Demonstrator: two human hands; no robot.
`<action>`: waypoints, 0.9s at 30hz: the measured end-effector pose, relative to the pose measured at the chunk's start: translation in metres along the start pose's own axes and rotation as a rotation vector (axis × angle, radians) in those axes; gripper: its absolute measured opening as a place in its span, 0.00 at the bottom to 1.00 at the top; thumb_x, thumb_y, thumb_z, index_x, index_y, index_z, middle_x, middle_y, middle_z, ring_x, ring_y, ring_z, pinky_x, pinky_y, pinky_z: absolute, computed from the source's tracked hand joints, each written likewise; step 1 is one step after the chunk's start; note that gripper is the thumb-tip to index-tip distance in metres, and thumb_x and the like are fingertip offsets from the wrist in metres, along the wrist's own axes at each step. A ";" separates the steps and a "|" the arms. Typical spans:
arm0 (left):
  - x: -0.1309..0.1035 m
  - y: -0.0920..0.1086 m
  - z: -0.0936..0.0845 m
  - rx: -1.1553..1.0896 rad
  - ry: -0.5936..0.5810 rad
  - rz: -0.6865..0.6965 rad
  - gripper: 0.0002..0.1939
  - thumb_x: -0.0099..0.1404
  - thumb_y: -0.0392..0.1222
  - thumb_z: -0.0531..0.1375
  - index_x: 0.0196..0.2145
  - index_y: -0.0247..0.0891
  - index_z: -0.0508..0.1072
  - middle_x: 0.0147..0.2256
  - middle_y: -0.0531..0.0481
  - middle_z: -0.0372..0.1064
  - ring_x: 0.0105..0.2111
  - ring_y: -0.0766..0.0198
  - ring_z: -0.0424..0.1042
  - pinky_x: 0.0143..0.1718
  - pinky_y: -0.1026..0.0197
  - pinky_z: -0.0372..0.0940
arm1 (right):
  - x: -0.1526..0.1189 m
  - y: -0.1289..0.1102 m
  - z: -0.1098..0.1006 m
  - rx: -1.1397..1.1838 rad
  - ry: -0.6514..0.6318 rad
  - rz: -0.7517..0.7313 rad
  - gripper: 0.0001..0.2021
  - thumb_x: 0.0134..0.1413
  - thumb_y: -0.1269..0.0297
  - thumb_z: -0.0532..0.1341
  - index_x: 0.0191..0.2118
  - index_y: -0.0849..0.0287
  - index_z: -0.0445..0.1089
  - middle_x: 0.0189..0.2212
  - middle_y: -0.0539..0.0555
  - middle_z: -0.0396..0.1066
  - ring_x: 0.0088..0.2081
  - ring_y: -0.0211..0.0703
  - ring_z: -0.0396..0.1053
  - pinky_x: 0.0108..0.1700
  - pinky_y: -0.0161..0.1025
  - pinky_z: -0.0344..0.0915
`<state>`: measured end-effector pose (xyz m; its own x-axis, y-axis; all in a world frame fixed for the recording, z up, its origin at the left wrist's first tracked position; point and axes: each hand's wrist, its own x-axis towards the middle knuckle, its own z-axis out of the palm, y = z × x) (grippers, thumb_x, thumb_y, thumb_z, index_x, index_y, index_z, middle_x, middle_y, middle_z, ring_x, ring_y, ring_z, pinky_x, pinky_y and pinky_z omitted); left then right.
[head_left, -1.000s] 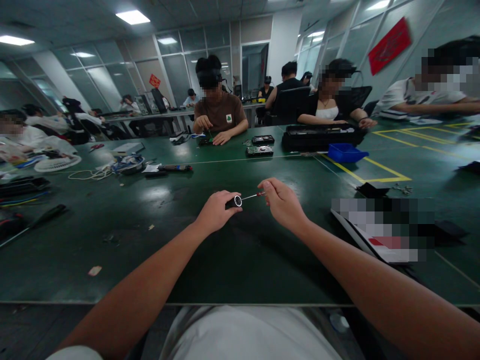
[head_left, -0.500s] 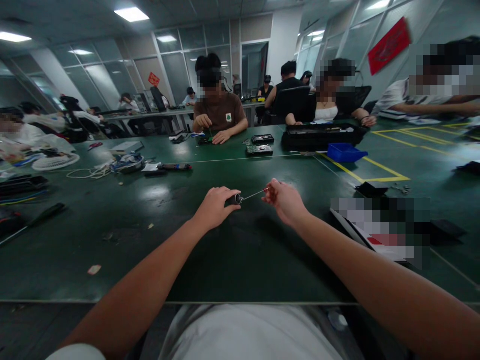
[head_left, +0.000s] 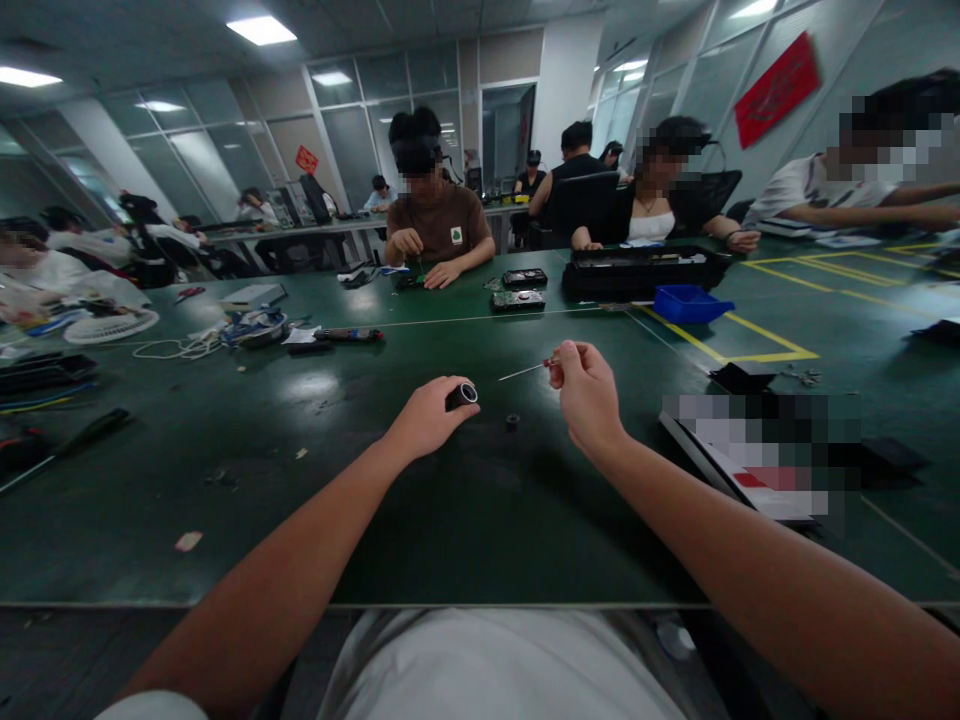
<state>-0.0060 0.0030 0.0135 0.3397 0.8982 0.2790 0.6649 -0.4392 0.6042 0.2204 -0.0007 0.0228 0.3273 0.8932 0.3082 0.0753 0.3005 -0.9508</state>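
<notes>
Near the middle of the green table (head_left: 420, 520), my left hand (head_left: 433, 415) is closed around a short black tube (head_left: 461, 396), whose round open end faces right. My right hand (head_left: 589, 385) pinches a thin screwdriver (head_left: 525, 371) by its red handle, with the metal shaft pointing left and its tip apart from the tube. A small dark round piece (head_left: 512, 422) lies on the table between my hands.
A blue bin (head_left: 690, 304) and a black case (head_left: 645, 274) stand at the back right. Opened devices (head_left: 518, 300) lie further back. A white box (head_left: 739, 465) is right of my right hand. Cables (head_left: 255, 327) lie left. Co-workers sit across the table.
My right hand has moved right and slightly up, drawing the screwdriver tip away from the tube. The small dark piece now shows on the table below. The tube has turned slightly.
</notes>
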 end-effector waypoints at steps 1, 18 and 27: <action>0.001 -0.001 0.000 -0.056 0.013 -0.017 0.15 0.64 0.47 0.63 0.47 0.40 0.74 0.46 0.46 0.73 0.46 0.55 0.71 0.50 0.52 0.64 | 0.000 0.000 -0.001 -0.005 -0.003 -0.018 0.13 0.64 0.52 0.55 0.33 0.54 0.66 0.24 0.47 0.63 0.24 0.38 0.60 0.28 0.39 0.58; 0.025 0.048 0.025 0.161 -0.326 0.018 0.16 0.64 0.54 0.61 0.41 0.40 0.74 0.38 0.47 0.74 0.37 0.56 0.72 0.36 0.58 0.63 | -0.007 -0.009 -0.003 -0.248 -0.041 -0.262 0.13 0.62 0.56 0.57 0.47 0.57 0.71 0.34 0.54 0.75 0.34 0.46 0.72 0.39 0.46 0.67; 0.049 0.043 0.055 0.380 -0.406 0.173 0.14 0.66 0.49 0.60 0.45 0.38 0.75 0.40 0.40 0.72 0.39 0.49 0.73 0.37 0.54 0.65 | -0.010 -0.011 -0.003 -0.232 -0.072 -0.245 0.12 0.62 0.56 0.57 0.46 0.55 0.71 0.35 0.54 0.75 0.36 0.46 0.72 0.40 0.45 0.66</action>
<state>0.0758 0.0270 0.0116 0.6425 0.7663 -0.0040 0.7437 -0.6223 0.2441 0.2190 -0.0137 0.0305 0.2063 0.8278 0.5217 0.3581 0.4323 -0.8275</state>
